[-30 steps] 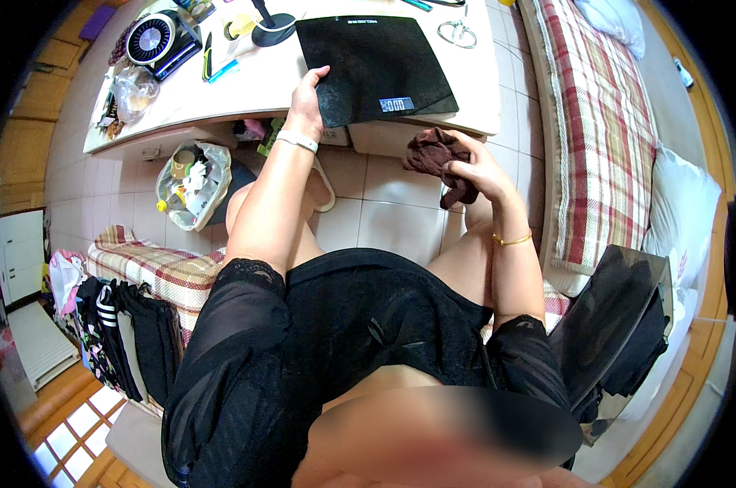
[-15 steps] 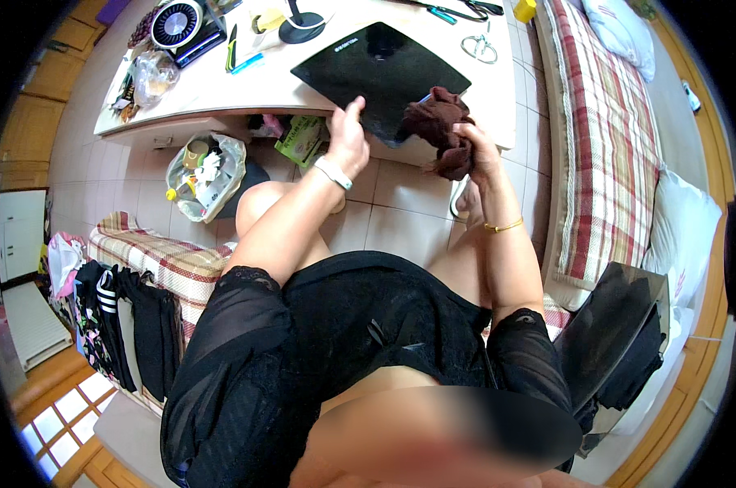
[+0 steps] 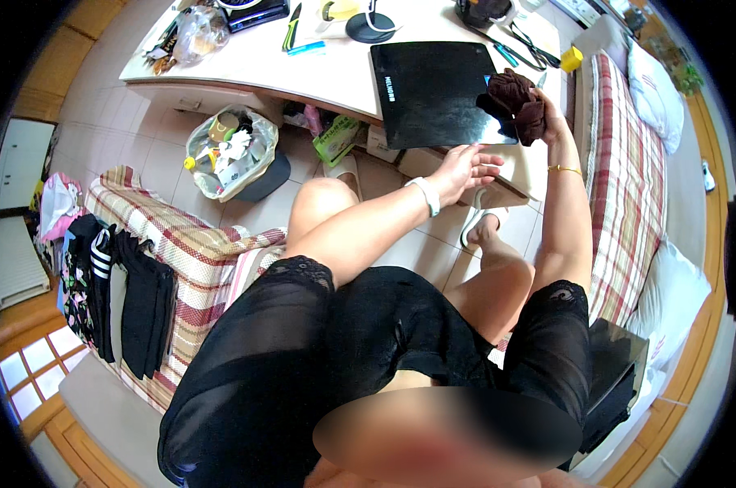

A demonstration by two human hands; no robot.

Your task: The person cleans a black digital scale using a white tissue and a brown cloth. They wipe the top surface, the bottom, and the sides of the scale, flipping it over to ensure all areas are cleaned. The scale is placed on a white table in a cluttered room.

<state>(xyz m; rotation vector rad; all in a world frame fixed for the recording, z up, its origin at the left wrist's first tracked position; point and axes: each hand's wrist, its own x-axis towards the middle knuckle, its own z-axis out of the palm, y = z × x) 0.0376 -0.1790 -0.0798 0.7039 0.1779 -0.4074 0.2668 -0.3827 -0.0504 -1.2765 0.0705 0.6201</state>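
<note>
Head view. Right hand (image 3: 553, 114) grips one crumpled dark-brown cloth (image 3: 516, 99), pressed on one flat, glossy black rectangular panel (image 3: 437, 91) lying on the white table (image 3: 262, 61). Left hand (image 3: 463, 169), fingers spread and empty, touches the panel's near edge.

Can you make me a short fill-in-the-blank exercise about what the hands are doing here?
1. The right hand holds a dark brown ____ against the flat black board.
2. The left hand wears a ____ wristband.
3. The board lies on the ____ table.

Missing words: cloth; white; white
</note>
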